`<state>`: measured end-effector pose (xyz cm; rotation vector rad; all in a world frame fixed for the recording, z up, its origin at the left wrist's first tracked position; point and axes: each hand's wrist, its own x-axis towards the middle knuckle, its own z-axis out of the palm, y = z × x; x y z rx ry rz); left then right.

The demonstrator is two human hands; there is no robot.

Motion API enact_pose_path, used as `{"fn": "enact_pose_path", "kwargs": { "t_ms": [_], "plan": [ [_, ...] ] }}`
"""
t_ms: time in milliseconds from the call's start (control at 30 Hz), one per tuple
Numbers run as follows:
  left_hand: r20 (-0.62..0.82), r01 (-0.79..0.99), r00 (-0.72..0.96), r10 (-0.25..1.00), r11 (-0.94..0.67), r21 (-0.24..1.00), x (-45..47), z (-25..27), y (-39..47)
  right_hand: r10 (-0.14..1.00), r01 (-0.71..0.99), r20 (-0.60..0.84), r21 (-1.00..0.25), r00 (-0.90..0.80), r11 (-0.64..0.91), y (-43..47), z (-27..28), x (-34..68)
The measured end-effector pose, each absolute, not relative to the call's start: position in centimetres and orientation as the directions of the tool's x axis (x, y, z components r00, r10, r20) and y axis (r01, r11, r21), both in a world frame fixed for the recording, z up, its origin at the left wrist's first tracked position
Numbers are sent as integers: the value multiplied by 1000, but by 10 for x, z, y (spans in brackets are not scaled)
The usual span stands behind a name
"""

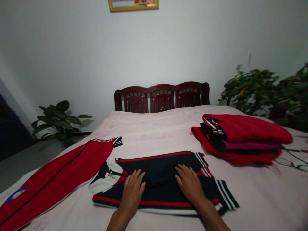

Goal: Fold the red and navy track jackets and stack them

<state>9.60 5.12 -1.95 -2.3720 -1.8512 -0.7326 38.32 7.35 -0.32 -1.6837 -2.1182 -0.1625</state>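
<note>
A navy jacket (158, 166) with red piping and a white collar lies on the bed before me, its sleeves folded inward over its front. The collar points left, and the white-striped cuffs lie at the right. My left hand (133, 189) rests on the jacket near the zip, fingers stretched out and palm down. Flat on the jacket's right half is my right hand (190, 184), fingers extended. Neither hand grips the cloth.
Red trousers (60, 173) with a black stripe stretch along the left side. A stack of folded red clothes (250, 134) sits at the right, beside a thin cable. The pink-sheeted bed (149, 131) ends at a dark wooden headboard (162, 98). Potted plants (59, 120) stand on both sides.
</note>
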Motion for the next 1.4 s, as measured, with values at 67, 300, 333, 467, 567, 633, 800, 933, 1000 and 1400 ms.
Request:
{"fn": "enact_pose_path", "kwargs": {
  "t_ms": [67, 300, 333, 467, 567, 633, 800, 933, 1000, 1400],
  "plan": [
    [395, 928, 173, 902, -284, 242, 96, -20, 51, 904, 953, 391, -169, -170, 253, 73, -2, 383],
    [416, 933, 184, 891, -291, 210, 95, -22, 52, 908, 954, 387, -175, -161, 244, 72, -1, 382],
    [414, 933, 185, 891, -292, 212, 95, -22, 52, 907, 954, 388, -176, -161, 244, 73, -1, 382],
    [411, 930, 182, 893, -293, 224, 95, -22, 52, 905, 953, 391, -167, -170, 252, 74, -3, 383],
    [415, 930, 174, 893, -288, 228, 95, -23, 52, 902, 953, 396, -164, -172, 254, 74, -4, 383],
    [419, 931, 173, 891, -287, 225, 95, -24, 53, 898, 952, 403, -167, -173, 258, 74, -5, 383],
    [426, 930, 181, 887, -295, 220, 94, -24, 53, 896, 952, 411, -167, -170, 257, 74, -4, 383],
    [410, 929, 177, 895, -289, 231, 95, -22, 52, 901, 953, 399, -166, -169, 252, 74, -3, 383],
    [403, 930, 173, 899, -284, 234, 95, -21, 52, 904, 954, 392, -165, -171, 252, 73, -3, 383],
    [479, 860, 356, 802, -482, 168, 104, 0, 41, 926, 957, 342, -178, -158, 229, 71, 4, 379]
  ]
}}
